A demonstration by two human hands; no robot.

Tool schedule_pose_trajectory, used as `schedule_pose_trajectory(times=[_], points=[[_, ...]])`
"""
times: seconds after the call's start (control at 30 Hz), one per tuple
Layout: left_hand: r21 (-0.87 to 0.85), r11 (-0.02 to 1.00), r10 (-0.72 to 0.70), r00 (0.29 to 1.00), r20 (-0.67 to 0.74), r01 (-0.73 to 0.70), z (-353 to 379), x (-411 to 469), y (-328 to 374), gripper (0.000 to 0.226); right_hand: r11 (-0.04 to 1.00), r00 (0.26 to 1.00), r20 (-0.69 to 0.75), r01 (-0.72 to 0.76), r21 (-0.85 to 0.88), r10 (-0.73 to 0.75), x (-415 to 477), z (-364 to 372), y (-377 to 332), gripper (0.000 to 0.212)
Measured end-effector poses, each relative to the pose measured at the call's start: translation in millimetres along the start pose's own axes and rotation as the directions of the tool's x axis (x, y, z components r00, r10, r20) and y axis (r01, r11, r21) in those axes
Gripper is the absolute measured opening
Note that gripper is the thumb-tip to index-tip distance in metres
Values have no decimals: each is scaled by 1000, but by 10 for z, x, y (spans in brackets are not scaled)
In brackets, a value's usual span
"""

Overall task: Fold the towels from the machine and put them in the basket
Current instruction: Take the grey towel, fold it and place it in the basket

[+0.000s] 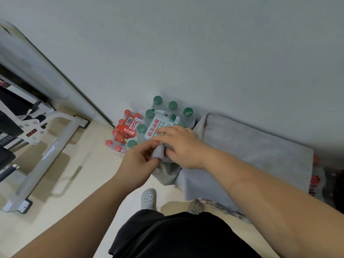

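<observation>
Pinching one bunched corner of the grey towel [251, 151] with my left hand [137, 161] and right hand [181, 146], fingers [147, 148] curled on the cloth, the rest lying spread along the wall [204, 53] beside the green-capped bottle pack [162, 118].

1. The grey towel [242, 151] hides whatever it lies on; only a patterned edge [223, 205] shows on its near side.
2. The towel's corner is mostly hidden between the left hand [137, 161] and the right hand [182, 148], which pinch it.
3. The right hand also covers part of the label on the green-capped bottle pack [163, 118].
4. The red-capped bottles [316, 175] at the right edge are blurred and half hidden behind the towel.
5. The white metal frame [46, 146] on the left is cut off by the picture's edge.
</observation>
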State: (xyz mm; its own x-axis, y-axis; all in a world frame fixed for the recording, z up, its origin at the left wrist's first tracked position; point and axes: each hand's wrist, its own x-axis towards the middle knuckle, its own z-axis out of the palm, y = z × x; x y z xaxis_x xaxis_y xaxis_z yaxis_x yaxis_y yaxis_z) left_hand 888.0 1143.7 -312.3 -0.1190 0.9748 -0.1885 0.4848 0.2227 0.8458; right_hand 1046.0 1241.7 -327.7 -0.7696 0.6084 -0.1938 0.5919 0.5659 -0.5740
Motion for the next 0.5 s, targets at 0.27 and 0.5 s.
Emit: schedule_pose_trajectory(times=[0.27, 0.5], points=[[-82, 996, 5, 989, -148, -17, -56, 109, 201, 29, 991, 989, -146, 42, 124, -23, 0, -365, 158, 6], [0, 979, -204, 979, 26, 204, -285, 326, 63, 15, 989, 772, -627, -148, -20, 103, 198, -616, -114, 12]])
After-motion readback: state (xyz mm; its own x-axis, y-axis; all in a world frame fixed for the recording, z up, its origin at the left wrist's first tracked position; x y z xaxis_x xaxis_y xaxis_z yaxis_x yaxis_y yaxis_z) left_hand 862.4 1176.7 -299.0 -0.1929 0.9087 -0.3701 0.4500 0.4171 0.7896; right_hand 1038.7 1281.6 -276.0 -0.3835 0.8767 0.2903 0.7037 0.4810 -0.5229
